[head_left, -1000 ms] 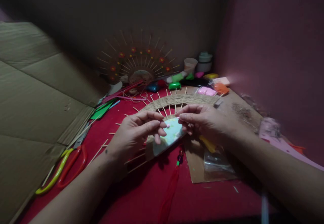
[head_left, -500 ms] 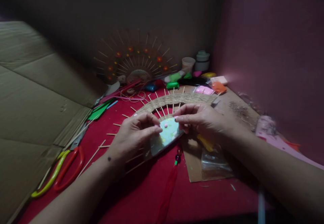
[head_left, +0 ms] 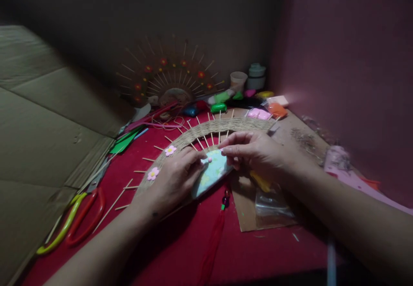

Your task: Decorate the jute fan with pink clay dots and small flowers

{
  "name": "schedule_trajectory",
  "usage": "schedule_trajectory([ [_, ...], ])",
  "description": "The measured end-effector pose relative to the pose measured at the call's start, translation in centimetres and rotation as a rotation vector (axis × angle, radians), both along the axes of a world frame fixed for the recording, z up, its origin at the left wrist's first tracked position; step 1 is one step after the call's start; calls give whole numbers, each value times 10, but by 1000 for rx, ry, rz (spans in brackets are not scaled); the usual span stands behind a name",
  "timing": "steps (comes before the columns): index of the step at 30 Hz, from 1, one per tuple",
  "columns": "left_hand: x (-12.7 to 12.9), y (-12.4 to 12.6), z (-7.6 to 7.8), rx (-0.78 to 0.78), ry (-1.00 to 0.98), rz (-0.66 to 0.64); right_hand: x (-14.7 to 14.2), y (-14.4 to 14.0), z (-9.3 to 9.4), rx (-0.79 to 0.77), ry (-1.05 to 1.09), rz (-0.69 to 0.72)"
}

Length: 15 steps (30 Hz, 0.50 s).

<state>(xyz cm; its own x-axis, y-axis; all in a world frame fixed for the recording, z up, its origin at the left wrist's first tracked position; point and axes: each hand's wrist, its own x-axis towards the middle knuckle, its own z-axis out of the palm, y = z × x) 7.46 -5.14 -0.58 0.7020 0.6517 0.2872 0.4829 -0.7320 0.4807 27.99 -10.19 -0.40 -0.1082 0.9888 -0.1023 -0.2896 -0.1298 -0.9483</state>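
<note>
A woven half-round fan (head_left: 222,124) with thin sticks lies on the red cloth, its middle covered by a pale blue-green patterned panel (head_left: 209,176). Two pink flowers with yellow centres, one of them this flower (head_left: 170,150), sit on the woven band. My left hand (head_left: 176,174) is over the fan's left side, fingers bent together, their tips right beside a small pink ball (head_left: 210,160) on the panel. Whether they hold anything is hidden. My right hand (head_left: 250,150) pinches a tiny pink piece at the panel's upper right edge. A red tassel (head_left: 214,234) hangs below the panel.
Scissors (head_left: 85,221) with red and yellow handles lie at left by a cardboard wall (head_left: 48,139). Behind stand a finished-looking flowered fan (head_left: 174,79), a cup (head_left: 238,79) and a lidded jar (head_left: 257,77). Colourful clay packs, such as an orange one (head_left: 277,109), lie at the back.
My left hand has turned and its fingertips have shifted towards the pink ball, uncovering the pink flowers on the band. My right hand keeps its pinch in nearly the same place.
</note>
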Motion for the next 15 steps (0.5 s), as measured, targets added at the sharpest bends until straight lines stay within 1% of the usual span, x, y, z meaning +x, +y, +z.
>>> schedule_trajectory([
  [4,-1,2,-3,21,-15,8,1,1,-3,12,24,1],
  [9,0,2,-6,114,81,22,0,2,-5,12,55,10],
  [15,-1,3,-8,227,74,-6,0,2,-5,-3,56,4],
])
